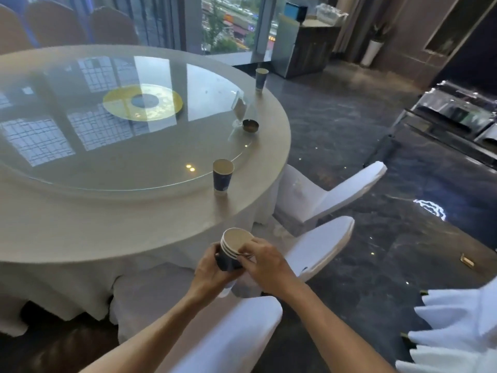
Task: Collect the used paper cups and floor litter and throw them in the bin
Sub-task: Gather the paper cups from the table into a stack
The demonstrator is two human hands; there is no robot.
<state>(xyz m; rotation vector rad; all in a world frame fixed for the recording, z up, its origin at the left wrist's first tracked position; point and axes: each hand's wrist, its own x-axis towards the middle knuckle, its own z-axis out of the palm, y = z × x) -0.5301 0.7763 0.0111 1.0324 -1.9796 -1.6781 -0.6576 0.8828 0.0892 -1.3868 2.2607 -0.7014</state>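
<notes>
- Both hands are gripping a stack of cups (233, 247) just off the table (134, 232) edge: left hand (208, 267) wrapping its base, right hand (262, 258) pinching the rims.
- Two cups are waiting on the table: near cup (222, 175), far cup (261, 78).
- Floor litter (467, 261) is lying uncollected; no bin is showing.

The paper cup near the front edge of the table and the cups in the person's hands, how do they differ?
The near cup stands alone and upright on the table, untouched; the held cups are nested into a stack, several rims showing, and tilted. The left hand wraps the stack's side and the right hand touches its rim, while the near cup lies ahead of both hands. Both are dark blue outside and pale inside, and look empty.
</notes>
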